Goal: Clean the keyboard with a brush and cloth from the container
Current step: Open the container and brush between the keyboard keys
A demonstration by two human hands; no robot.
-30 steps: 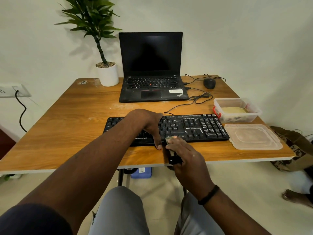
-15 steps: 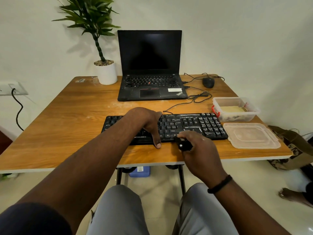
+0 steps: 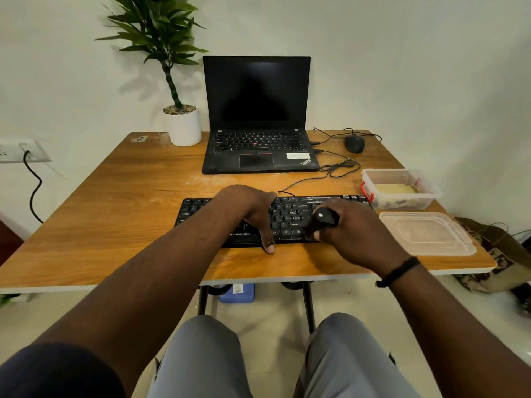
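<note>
Brushing proceeds: the right hand (image 3: 356, 237), clamped round the dark brush (image 3: 323, 219), has moved from the counter's (image 3: 115, 225) front edge up onto the right half of the keyboard (image 3: 290, 216), so the sweep is judged under way. The left hand (image 3: 250, 208) still rests flat on the keys, steadying them; the cloth remains in the container (image 3: 399, 189), lid (image 3: 425, 232) beside it.
</note>
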